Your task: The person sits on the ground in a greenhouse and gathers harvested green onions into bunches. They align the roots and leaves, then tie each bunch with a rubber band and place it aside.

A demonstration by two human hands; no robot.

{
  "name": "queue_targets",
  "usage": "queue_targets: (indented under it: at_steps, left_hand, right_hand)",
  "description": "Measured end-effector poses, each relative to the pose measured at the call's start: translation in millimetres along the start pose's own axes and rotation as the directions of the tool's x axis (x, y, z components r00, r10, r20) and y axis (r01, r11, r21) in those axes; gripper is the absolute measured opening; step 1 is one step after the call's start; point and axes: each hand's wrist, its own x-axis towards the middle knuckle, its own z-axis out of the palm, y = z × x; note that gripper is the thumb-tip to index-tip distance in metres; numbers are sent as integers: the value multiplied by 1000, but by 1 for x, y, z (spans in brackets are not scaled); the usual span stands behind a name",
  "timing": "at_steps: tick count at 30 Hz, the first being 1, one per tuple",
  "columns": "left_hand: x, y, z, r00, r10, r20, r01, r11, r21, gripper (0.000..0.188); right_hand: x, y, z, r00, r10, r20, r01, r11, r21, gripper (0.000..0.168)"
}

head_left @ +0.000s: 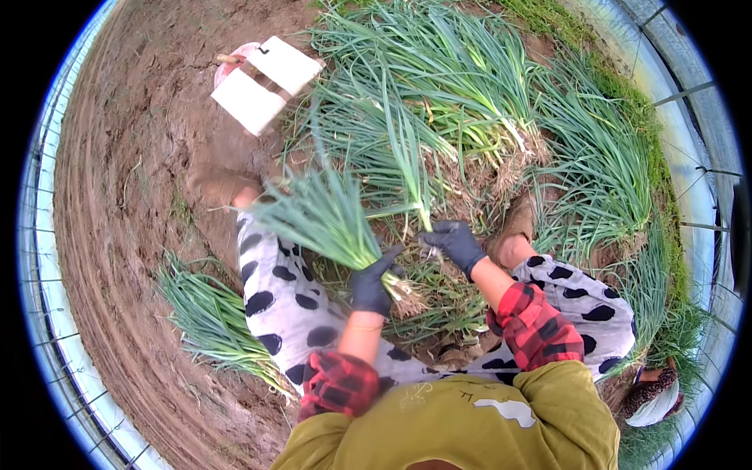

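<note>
My left hand, in a dark glove, is closed round a bunch of green onions near its roots; the leaves fan out to the upper left, slightly blurred. In my right hand, also gloved, a few green onion stalks are pinched near the root end, with long leaves pointing up and away. The two hands are apart, above the ground between my legs. Beyond them lies a large pile of green onions with tangled, soil-covered roots.
Another onion bundle lies on bare soil beside my left leg. More onions lie at the right, along a grassy edge by plastic sheeting. A white box-like object stands at the upper left. Trimmings cover ground between my legs.
</note>
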Motion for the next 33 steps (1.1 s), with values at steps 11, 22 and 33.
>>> queue_targets:
  at_steps: [11, 22, 33]
  left_hand:
    - [0, -19, -19, 997, 55, 63, -59, 996, 61, 18]
    - [8, 1, -49, 974, 200, -105, -207, 977, -59, 22]
    - [13, -30, -49, 985, 144, -96, -152, 986, -72, 31]
  right_hand:
    - [-62, 36, 24, 961, -166, 223, 246, 879, -408, 38]
    - [-131, 13, 15, 983, 21, 180, 61, 895, -441, 27]
    - [-188, 16, -11, 992, 105, 66, -65, 895, -441, 27]
